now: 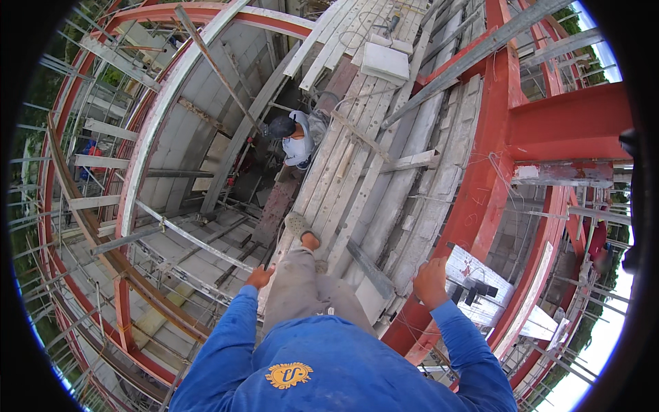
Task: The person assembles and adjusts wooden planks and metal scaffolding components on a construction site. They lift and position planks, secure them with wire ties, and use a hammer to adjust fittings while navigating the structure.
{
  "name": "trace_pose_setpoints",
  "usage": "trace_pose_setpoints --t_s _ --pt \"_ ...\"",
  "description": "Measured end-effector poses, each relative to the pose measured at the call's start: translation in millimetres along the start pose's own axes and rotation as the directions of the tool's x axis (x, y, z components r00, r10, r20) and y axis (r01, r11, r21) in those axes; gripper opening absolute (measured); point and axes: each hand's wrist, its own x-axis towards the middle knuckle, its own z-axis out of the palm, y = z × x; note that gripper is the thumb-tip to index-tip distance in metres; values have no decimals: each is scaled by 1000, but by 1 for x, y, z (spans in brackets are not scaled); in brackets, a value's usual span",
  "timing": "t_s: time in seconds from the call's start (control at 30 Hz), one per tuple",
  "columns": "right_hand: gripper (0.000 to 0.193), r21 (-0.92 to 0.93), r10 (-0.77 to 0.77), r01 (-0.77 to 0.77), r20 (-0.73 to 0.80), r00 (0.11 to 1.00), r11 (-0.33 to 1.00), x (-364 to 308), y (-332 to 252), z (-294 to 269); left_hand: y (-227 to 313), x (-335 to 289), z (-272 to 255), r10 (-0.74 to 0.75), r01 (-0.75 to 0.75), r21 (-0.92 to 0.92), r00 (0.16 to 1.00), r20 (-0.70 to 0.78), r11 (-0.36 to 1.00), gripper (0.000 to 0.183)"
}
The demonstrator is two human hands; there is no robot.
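Note:
My left hand [259,277] is low on my left side, by the end of a thin metal pipe [199,237]. Its fingers look apart, and I cannot tell whether they touch the pipe. On the other side, my right hand [431,283] lies against the large red steel beam [473,199], its fingers bent over the edge. Beneath me are long grey planks [357,158] with holes along them. One foot in a light clog [299,225] stands on them.
Below the planks to the left, a person in a dark cap [281,127] works in a gap. A white block [386,62] lies on the far planks. A slanting metal pipe [473,62] crosses at upper right. Curved red beams and scaffolding surround the drop at left.

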Motion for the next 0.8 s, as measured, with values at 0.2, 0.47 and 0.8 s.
trace_pose_setpoints --t_s 0.2,0.47,0.8 --pt "48 126 -101 92 74 992 988 17 9 -16 -30 2 5 35 -22 -147 996 83 989 57" --pt "38 833 -340 399 -275 899 383 112 -19 -54 51 22 -8 48 8 -629 996 72 777 67" --pt "65 863 -509 264 -9 861 431 252 -98 25 156 -67 -67 -89 97 -100 993 84 990 104"
